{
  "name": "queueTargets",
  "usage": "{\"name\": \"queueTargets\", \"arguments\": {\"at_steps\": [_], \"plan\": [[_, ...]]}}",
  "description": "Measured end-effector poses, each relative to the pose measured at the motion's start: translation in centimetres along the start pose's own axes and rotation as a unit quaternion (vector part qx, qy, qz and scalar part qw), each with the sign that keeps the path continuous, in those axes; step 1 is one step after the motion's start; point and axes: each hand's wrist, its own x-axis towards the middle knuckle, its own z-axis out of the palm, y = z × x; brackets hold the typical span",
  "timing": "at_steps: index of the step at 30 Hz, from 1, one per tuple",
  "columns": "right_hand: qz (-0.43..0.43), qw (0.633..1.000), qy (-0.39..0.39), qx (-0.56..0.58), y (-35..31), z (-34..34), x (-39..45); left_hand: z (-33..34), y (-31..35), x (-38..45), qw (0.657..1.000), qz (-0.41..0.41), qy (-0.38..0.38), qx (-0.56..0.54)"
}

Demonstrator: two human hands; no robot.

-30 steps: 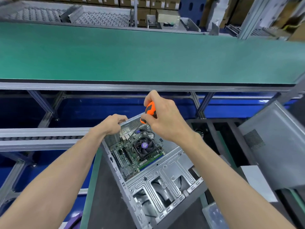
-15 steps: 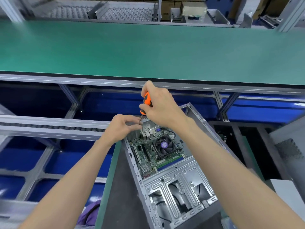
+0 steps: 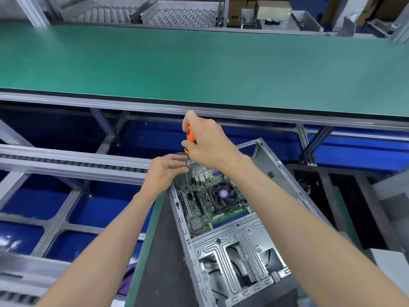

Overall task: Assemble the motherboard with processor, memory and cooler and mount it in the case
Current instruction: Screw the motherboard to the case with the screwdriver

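A grey metal computer case [image 3: 232, 251] lies open on a dark mat. Inside its far half sits the green motherboard [image 3: 199, 209], with a black cooler fan [image 3: 223, 196] and a memory stick [image 3: 230, 214] on it. My right hand [image 3: 208, 142] grips the orange handle of a screwdriver [image 3: 190, 135], held upright over the board's far left corner. My left hand [image 3: 166, 171] pinches the screwdriver's thin shaft near its tip, at the case's far left edge. The tip and any screw are hidden by my fingers.
A wide green conveyor belt [image 3: 199, 63] runs across beyond the case. Aluminium frame rails [image 3: 73, 160] and blue bins lie to the left and below. A grey case side panel [image 3: 394, 196] leans at the right, over a black foam tray [image 3: 336, 187].
My left hand has moved from the case's far edge to the screwdriver shaft. The right hand has lifted the screwdriver more upright. The view has shifted left, so the case sits further right.
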Motion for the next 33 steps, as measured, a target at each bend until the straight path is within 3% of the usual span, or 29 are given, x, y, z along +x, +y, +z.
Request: {"name": "queueTargets", "arguments": {"at_steps": [8,13,18,23,28,33], "plan": [[-0.022,0.999,-0.038,-0.024,-0.7,-0.3,1.0,0.1,-0.2,-0.4,0.999,-0.010,0.032,-0.010],[-0.049,0.988,-0.058,-0.138,-1.3,-0.2,1.5,0.8,-0.6,-1.2,0.996,-0.024,0.077,-0.028],[-0.068,0.986,-0.092,-0.125,-2.4,-0.1,2.2,1.4,-1.3,-2.0,0.993,-0.028,0.115,-0.012],[-0.056,0.965,-0.024,-0.256,-3.4,0.8,2.4,1.7,-1.0,-2.0,0.988,-0.051,0.142,-0.018],[-0.064,0.979,-0.081,-0.178,-3.7,0.5,2.5,1.9,-0.9,-2.0,0.986,-0.063,0.153,-0.007],[-0.051,0.959,-0.006,-0.279,-3.7,0.9,2.0,2.0,-0.6,-2.0,0.987,-0.051,0.152,0.013]]}}
